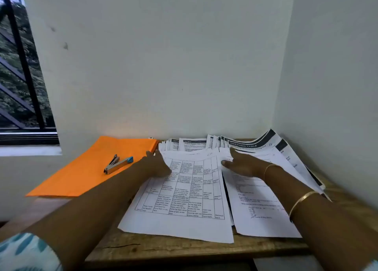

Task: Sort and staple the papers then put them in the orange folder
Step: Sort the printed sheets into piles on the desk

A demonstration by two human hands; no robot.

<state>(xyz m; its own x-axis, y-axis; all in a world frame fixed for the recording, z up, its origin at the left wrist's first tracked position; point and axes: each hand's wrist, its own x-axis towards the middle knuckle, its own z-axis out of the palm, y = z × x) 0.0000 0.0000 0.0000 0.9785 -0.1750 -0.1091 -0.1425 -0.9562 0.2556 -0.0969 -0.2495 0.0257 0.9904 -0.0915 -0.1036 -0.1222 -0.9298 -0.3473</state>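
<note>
Papers: loose printed sheets spread over the middle and right of the desk (163, 248); a gridded sheet (184, 199) lies nearest, a text sheet (259, 209) to its right, and a fanned stack (192, 145) lies far against the wall.
Left hand (157, 166): rests on the gridded sheet's far left corner, fingers (150, 154) straight, holding nothing.
Right hand (241, 164): lies flat on the right sheets, fingers (233, 151) extended, holding nothing.
Orange folder (86, 174): closed, on the desk's left, beside the papers.
Stapler (117, 164): lies on the folder.

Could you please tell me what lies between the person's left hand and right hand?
In the head view, a white paper sheet printed with a black-lined table lies between the left hand and right hand.
</note>
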